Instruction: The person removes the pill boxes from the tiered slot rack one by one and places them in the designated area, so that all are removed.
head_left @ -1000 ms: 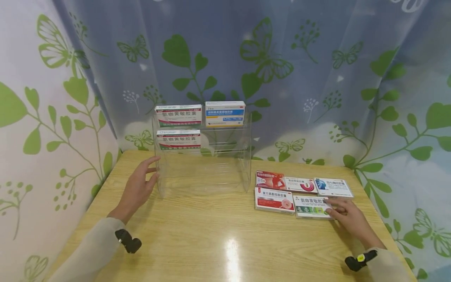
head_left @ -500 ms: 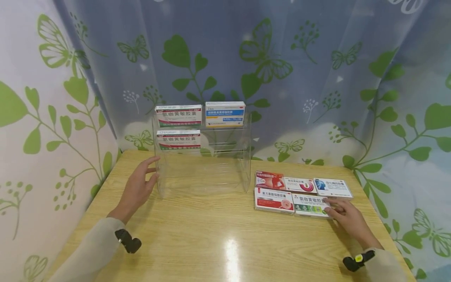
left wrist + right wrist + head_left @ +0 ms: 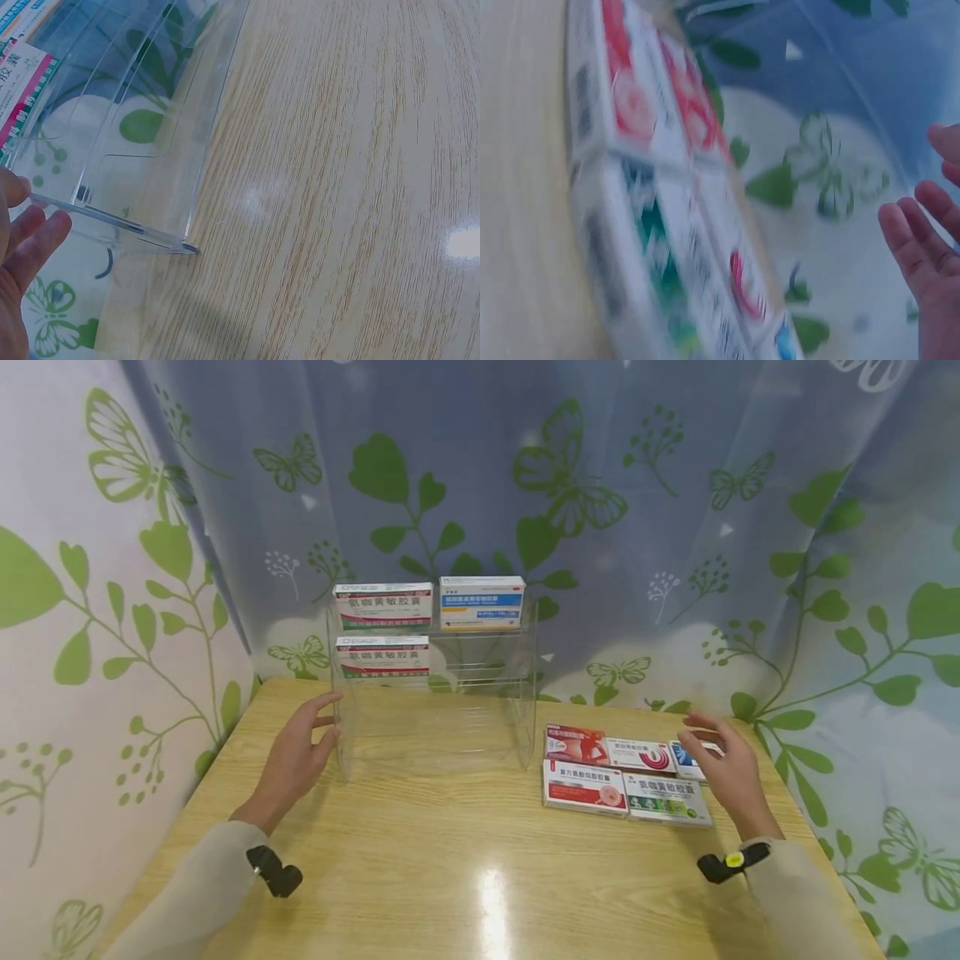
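My left hand (image 3: 296, 756) touches the left side panel of a clear plastic display rack (image 3: 435, 735) with its fingertips. The same hand (image 3: 22, 247) shows at the panel's edge in the left wrist view. My right hand (image 3: 731, 768), holding nothing, hovers over the right end of the medicine boxes on the table, fingers loosely bent. It partly hides a white-and-blue medicine box (image 3: 686, 760). In front lies a green-and-white medicine box (image 3: 667, 798), beside a red-and-white one (image 3: 583, 787). In the right wrist view the right hand (image 3: 937, 277) is apart from the blurred boxes.
The rack carries two red-and-white medicine boxes on its left, an upper one (image 3: 384, 607) and a lower one (image 3: 382, 657), and a blue-and-white box (image 3: 482, 603) at top right. Two more boxes, a red one (image 3: 574, 744) and a white one (image 3: 640, 755), lie behind. Patterned curtains (image 3: 465, 485) surround the table (image 3: 420, 860).
My right hand has let go of the green-and-white medicine box and risen away toward the back row. That box now lies against its red-and-white neighbour. The left hand stays at the rack.
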### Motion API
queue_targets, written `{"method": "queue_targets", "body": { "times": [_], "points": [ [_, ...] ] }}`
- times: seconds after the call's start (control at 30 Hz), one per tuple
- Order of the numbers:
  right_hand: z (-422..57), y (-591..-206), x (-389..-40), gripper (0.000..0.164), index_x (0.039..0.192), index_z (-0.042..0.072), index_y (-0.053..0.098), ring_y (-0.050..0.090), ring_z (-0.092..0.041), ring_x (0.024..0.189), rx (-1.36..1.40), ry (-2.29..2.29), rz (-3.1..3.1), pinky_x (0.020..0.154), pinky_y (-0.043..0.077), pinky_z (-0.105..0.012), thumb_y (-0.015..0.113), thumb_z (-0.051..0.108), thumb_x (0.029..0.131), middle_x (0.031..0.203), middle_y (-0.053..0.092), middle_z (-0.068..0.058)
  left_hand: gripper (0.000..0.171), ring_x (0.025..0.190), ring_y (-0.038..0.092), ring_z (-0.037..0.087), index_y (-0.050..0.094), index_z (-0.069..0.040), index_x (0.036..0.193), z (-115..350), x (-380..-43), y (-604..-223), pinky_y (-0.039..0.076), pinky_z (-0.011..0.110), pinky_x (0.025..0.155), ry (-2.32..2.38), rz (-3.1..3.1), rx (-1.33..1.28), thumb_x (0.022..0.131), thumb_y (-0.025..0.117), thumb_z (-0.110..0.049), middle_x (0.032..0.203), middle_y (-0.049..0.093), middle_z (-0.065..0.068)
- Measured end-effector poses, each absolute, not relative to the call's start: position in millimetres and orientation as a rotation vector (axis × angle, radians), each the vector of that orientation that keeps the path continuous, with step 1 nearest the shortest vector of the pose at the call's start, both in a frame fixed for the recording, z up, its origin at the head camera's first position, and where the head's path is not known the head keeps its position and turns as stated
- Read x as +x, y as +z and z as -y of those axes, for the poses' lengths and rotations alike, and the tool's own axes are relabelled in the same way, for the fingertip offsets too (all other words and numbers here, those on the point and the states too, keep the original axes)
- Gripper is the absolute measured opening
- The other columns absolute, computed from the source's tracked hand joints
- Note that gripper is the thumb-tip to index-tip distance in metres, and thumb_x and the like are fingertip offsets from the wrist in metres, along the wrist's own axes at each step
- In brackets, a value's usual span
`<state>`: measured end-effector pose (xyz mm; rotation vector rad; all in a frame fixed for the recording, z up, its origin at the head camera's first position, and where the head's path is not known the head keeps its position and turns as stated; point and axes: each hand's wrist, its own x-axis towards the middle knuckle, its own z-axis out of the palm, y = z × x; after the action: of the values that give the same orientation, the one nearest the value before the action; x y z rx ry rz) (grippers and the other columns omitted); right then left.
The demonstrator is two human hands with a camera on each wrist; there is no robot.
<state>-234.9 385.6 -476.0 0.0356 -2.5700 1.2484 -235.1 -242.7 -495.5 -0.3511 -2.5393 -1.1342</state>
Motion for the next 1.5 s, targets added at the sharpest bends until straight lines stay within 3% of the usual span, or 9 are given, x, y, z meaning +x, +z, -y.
{"method": "queue_targets", "body": {
  "times": [0.2,0.43,0.6,0.73,0.93,1.17,1.37,1.5],
  "points": [
    [-321.9,-450.1,-265.8,0.056,0.162,0.017,0.050,0.059,0.003,0.122,0.243,1.430,2.400,0.099,0.050,-0.006,0.069,0.027,0.110,0.148,0.062,-0.016,0.056,0.128,0.067,0.050,0.045,-0.008,0.163,241.3,-236.1,-495.0,0.066,0.065,0.092,-1.161,2.552,-0.345,0.109,0.060,0.001,0.164,0.047,0.027],
    [-245.0,-422.2,-294.0,0.053,0.158,0.015,0.053,0.064,-0.013,0.126,0.487,1.569,2.296,0.104,0.055,-0.014,0.071,0.018,0.108,0.144,0.062,-0.023,0.058,0.128,0.068,0.049,0.045,-0.009,0.163,239.7,-237.1,-494.5,0.066,0.064,0.091,-1.147,2.555,-0.347,0.109,0.061,0.001,0.163,0.048,0.027],
    [-195.0,-409.6,-306.9,0.053,0.155,0.013,0.056,0.065,-0.028,0.129,0.605,1.629,2.278,0.112,0.059,-0.036,0.074,0.014,0.106,0.141,0.064,-0.018,0.057,0.127,0.069,0.049,0.045,-0.009,0.163,239.6,-237.7,-496.1,0.066,0.063,0.090,-1.117,2.548,-0.356,0.109,0.062,0.000,0.163,0.048,0.027],
    [-162.4,-407.0,-315.4,0.053,0.154,0.009,0.057,0.065,-0.031,0.131,0.681,1.640,2.304,0.115,0.057,-0.052,0.076,0.017,0.105,0.142,0.066,-0.015,0.058,0.127,0.069,0.049,0.046,-0.008,0.162,241.0,-236.1,-497.8,0.066,0.063,0.090,-1.107,2.556,-0.347,0.108,0.063,0.001,0.162,0.049,0.027],
    [-121.9,-400.5,-326.8,0.048,0.149,0.011,0.063,0.065,-0.028,0.132,0.737,1.632,2.361,0.115,0.058,-0.047,0.077,0.023,0.104,0.143,0.066,-0.017,0.058,0.126,0.069,0.049,0.046,-0.008,0.162,242.3,-235.9,-498.1,0.066,0.064,0.089,-1.101,2.545,-0.355,0.108,0.063,0.002,0.162,0.050,0.027],
    [-77.7,-402.8,-341.9,0.045,0.148,0.015,0.065,0.064,-0.031,0.135,0.799,1.584,2.469,0.114,0.059,-0.042,0.074,0.027,0.106,0.148,0.062,-0.008,0.058,0.127,0.069,0.049,0.045,-0.009,0.163,242.8,-236.1,-497.5,0.066,0.065,0.091,-1.111,2.556,-0.342,0.108,0.062,0.001,0.162,0.049,0.027],
    [-51.6,-406.2,-344.3,0.048,0.153,0.016,0.061,0.060,-0.030,0.139,0.837,1.629,2.528,0.118,0.057,-0.042,0.072,0.026,0.108,0.152,0.058,-0.005,0.057,0.128,0.068,0.049,0.045,-0.008,0.163,241.9,-234.7,-496.4,0.066,0.063,0.091,-1.128,2.560,-0.341,0.109,0.061,0.000,0.162,0.048,0.028],
    [-40.1,-407.8,-346.5,0.046,0.152,0.013,0.063,0.062,-0.029,0.134,0.835,1.601,2.533,0.112,0.061,-0.039,0.073,0.019,0.107,0.145,0.060,-0.010,0.057,0.128,0.068,0.049,0.045,-0.008,0.163,241.7,-234.5,-495.4,0.067,0.062,0.090,-1.135,2.556,-0.338,0.109,0.061,0.001,0.162,0.048,0.027]
  ]
}}
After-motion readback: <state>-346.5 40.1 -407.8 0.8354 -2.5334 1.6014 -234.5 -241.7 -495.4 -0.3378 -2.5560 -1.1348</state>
